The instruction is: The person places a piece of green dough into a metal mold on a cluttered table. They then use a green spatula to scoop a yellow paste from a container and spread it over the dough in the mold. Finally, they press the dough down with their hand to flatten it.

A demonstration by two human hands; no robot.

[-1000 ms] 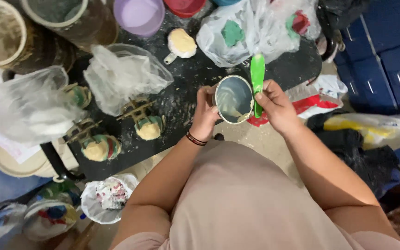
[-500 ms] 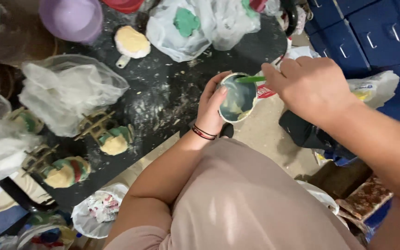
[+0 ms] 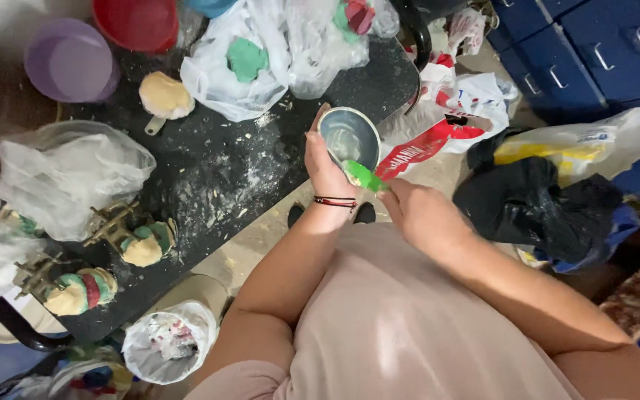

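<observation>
Cup (image 3: pixel 350 138): small, round, grey-white inside, held over the near edge of the black table (image 3: pixel 216 174), tilted so its mouth faces the camera. Pale smears on its inner wall.

Left hand (image 3: pixel 325 167): wrapped around the cup's left side, thumb up along the rim, fingers hidden behind it. Grip closed firmly on the cup. Red-and-black band on the wrist.

Right hand (image 3: pixel 424 215): closed on the handle of a green spatula (image 3: pixel 363 175); handle mostly hidden in the fist. Blade tip lies at the cup's lower rim, touching the inside edge.

Around: table surface dusted with flour and crumbs. Left of the cup, well apart, clear plastic bags (image 3: pixel 68 174). Far side: white bag holding green dough (image 3: pixel 246 58), a pale dough ball (image 3: pixel 163 95) on a scoop, purple bowl (image 3: pixel 72 61), red bowl (image 3: pixel 136 22). Near left edge: two metal moulds with tricolour dough (image 3: pixel 142 241). Below the table, a lined bin (image 3: pixel 170 339). Right of the cup: red-and-white bag (image 3: pixel 438 133), black bag (image 3: pixel 535 204), blue drawers (image 3: pixel 594 52).
</observation>
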